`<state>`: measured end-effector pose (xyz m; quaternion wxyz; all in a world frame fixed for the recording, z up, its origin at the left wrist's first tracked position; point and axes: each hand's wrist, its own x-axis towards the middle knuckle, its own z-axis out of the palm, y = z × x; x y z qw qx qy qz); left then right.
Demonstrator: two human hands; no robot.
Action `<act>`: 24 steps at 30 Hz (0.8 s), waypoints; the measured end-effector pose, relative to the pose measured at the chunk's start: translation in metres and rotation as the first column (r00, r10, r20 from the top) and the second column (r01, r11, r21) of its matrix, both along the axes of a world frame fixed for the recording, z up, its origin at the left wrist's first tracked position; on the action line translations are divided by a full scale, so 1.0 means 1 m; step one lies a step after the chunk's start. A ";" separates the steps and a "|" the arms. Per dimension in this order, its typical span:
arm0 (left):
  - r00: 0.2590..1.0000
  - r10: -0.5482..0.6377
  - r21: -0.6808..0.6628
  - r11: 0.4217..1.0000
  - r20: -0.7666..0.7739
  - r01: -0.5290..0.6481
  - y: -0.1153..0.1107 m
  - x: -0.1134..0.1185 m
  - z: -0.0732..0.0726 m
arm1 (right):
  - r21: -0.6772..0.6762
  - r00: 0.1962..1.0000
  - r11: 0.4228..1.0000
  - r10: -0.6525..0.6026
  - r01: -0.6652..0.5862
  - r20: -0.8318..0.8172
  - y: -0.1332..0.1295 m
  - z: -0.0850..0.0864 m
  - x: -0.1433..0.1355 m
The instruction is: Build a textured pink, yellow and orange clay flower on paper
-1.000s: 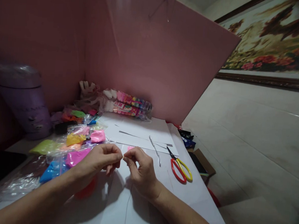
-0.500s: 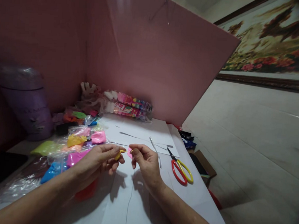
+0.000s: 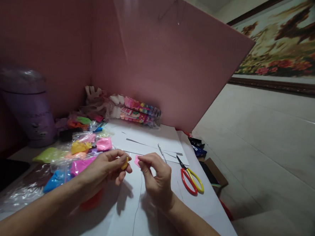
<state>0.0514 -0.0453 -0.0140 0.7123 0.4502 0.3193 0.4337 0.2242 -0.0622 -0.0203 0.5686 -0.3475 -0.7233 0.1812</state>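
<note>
My left hand (image 3: 114, 165) is closed, its thumb and fingertips pinching a small lump of yellow modelling clay (image 3: 125, 163). My right hand (image 3: 155, 176) is a short way to the right, thumb and index finger pressed together. Whatever those fingertips hold is too small to make out. Just left of them shows a small pink piece (image 3: 137, 161); whether it touches the fingers or lies behind them I cannot tell. White paper (image 3: 125, 215) with a thin dark line lies beneath both hands.
Scissors (image 3: 189, 177) with red and yellow handles lie at the right, near a slim silvery tool (image 3: 160, 151). Bagged coloured clay (image 3: 81, 148) covers the left side. Behind are clay packs (image 3: 136, 115) and a purple tumbler (image 3: 32, 114). A pink panel (image 3: 155, 61) stands at the back.
The yellow clay's tip stretched toward the right hand before; now it looks rounder and sits closer in the left fingers. My right hand has turned slightly, its fingertips still pinched.
</note>
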 end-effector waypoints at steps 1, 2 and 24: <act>1.000 0.017 -0.008 1.000 0.010 -0.017 0.000 0.000 0.001 | -0.058 0.998 0.998 -0.022 0.019 -0.054 0.001 0.001 0.000; 0.999 0.029 -0.015 0.999 0.019 -0.029 0.001 -0.001 0.001 | -0.133 0.993 0.991 -0.030 0.015 -0.113 0.002 0.001 0.000; 0.999 0.027 -0.023 0.999 -0.033 -0.028 0.001 -0.002 0.002 | -0.527 0.878 0.776 0.071 -0.346 -0.473 0.013 -0.001 -0.007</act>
